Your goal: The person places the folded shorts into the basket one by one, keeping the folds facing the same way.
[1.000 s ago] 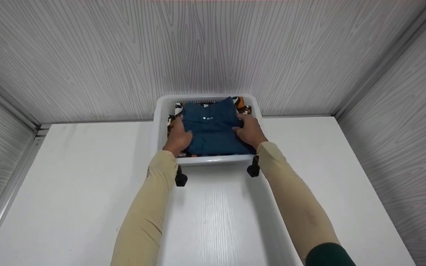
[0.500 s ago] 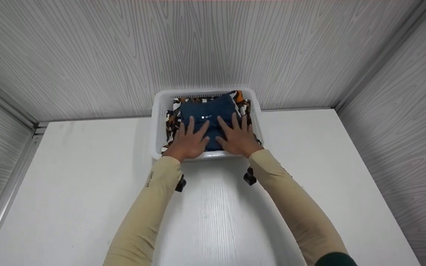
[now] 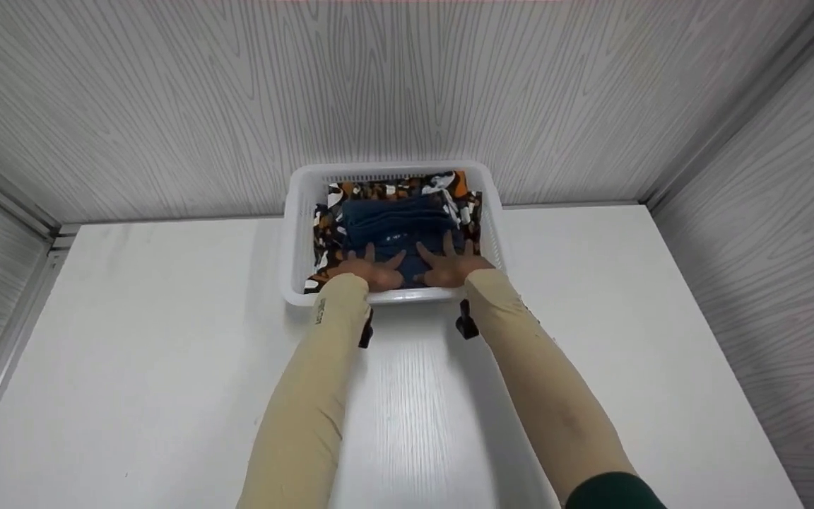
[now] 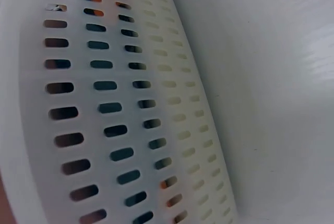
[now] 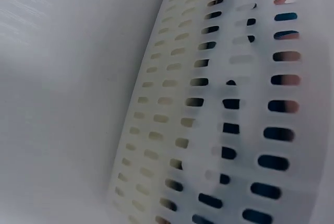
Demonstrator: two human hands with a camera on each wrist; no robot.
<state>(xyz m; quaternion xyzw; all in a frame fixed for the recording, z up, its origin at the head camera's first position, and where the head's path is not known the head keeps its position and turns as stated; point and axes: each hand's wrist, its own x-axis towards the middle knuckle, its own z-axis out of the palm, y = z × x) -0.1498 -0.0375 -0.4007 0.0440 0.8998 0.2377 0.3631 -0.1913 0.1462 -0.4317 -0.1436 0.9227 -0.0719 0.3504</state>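
Note:
A folded dark blue garment [image 3: 396, 212] lies in a white plastic basket [image 3: 294, 240], on top of a black, orange and white patterned cloth [image 3: 379, 189]. My left hand [image 3: 372, 272] rests with spread fingers on the near left part of the blue garment. Beside it, my right hand [image 3: 449, 267] presses flat on the near right part, its fingers pointing away from me. The garment is bunched into folds ahead of the fingertips. In both wrist views the slotted basket wall [image 4: 104, 98] fills much of the frame, with blue and orange cloth showing through the holes.
The basket stands on a white table [image 3: 167, 339], close to the grey wood-grain back panel [image 3: 393, 85]. Another panel [image 3: 788, 212] rises along the right side. A black wrist device [image 3: 466, 322] hangs under the right forearm.
My hands have left the garment's side edges and now lie spread on its near part, lower than half a second ago. The blue garment has gone from flat to creased.

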